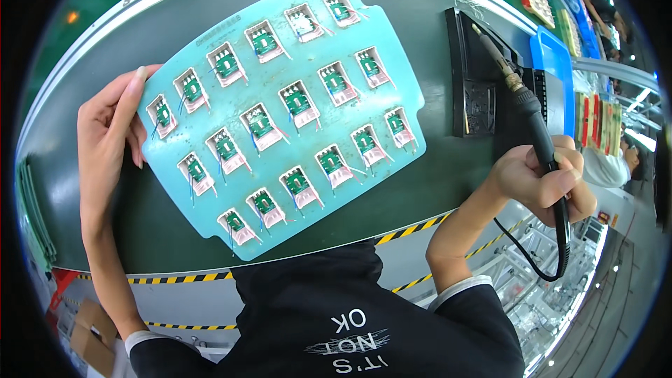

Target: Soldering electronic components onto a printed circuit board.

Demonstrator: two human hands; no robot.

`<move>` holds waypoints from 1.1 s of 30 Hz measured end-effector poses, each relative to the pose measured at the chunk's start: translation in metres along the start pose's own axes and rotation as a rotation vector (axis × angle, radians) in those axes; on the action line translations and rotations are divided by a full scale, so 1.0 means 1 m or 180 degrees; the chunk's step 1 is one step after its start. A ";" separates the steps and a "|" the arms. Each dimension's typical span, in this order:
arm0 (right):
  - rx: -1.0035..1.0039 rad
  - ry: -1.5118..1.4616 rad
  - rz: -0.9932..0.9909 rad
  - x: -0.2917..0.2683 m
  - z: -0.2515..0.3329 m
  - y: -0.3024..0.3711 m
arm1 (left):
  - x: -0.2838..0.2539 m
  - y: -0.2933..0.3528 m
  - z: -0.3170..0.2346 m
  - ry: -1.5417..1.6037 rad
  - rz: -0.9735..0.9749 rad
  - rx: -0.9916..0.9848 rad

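Observation:
A light-blue fixture plate (189,175) is tilted above the dark green bench. Rows of cut-out pockets in it hold several small green circuit boards (297,101), with thin red, blue and white wires trailing from them. My left hand (115,115) grips the plate's left edge, thumb on top and fingers underneath. At the right, my right hand (542,178) is closed around the black handle of a soldering iron (521,94). The iron's tip points up and away, over a black soldering stand (479,101), apart from the plate.
A blue tray (553,63) stands behind the stand at the right. The iron's black cable (539,273) loops below my right hand. The bench's near edge (336,245) runs by my body. Other people and racks show at the far right. A cardboard box (91,329) sits low at the left.

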State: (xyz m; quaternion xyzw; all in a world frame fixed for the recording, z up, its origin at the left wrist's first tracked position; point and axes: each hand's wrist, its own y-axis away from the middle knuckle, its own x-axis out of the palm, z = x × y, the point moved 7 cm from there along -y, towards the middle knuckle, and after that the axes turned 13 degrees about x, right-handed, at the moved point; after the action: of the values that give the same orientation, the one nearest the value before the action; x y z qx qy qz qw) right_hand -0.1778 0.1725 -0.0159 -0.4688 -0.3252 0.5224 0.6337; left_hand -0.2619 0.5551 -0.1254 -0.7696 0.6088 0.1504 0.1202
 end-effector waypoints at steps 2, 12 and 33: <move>-0.0053 0.0057 -0.0018 -0.004 0.000 0.001 | 0.003 -0.003 0.002 -0.0004 0.0085 0.0060; 0.0085 0.0068 0.0325 0.001 0.002 0.002 | -0.001 0.003 0.003 -0.0314 -0.0056 -0.0005; 0.0346 0.0188 0.0164 0.000 0.004 0.003 | 0.000 0.007 -0.003 -0.0490 -0.0290 0.0215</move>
State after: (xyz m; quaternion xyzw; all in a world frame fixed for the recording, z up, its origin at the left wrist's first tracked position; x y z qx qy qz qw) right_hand -0.1827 0.1736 -0.0172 -0.4570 -0.2654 0.5413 0.6539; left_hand -0.2684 0.5521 -0.1222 -0.7782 0.5668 0.1829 0.1992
